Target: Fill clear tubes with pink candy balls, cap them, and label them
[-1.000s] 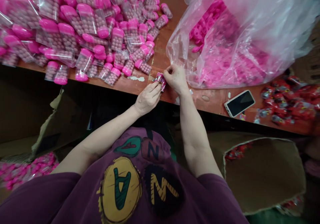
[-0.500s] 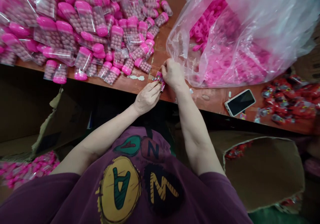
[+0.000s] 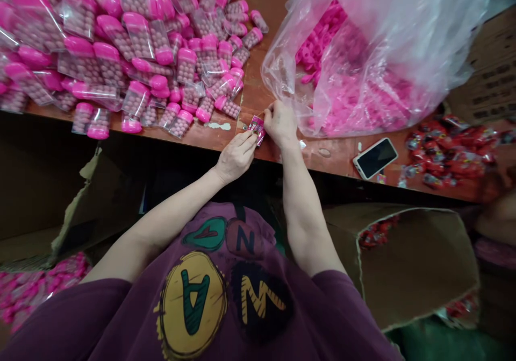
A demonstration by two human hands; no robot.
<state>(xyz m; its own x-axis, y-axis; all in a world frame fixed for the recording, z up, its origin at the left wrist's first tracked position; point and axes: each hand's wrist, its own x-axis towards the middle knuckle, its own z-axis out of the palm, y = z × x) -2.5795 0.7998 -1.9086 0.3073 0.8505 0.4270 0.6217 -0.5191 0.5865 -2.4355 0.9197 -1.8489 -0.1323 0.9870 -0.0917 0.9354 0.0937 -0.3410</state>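
At the front edge of the table, my left hand (image 3: 237, 156) pinches a small pink printed piece (image 3: 257, 128), perhaps a label or sticker. My right hand (image 3: 281, 122) is closed right beside it, fingertips at its upper right edge; whatever they grip is too small to make out. Left of my hands lies a heap of clear containers (image 3: 187, 66) with pink caps, full of small pale pink balls. To the right, a clear plastic bag (image 3: 278, 65) holds many bright pink plastic parts (image 3: 322, 38).
A phone (image 3: 375, 158) lies on the table (image 3: 253, 89) at right, near a pile of red wrapped items (image 3: 447, 154). Below the table edge are an open cardboard box (image 3: 419, 264) at right and another box (image 3: 80, 199) at left, with pink items beneath it.
The view has shifted slightly, so things on the right appear further left. The small pink piece has turned and shows more of its face between my hands.
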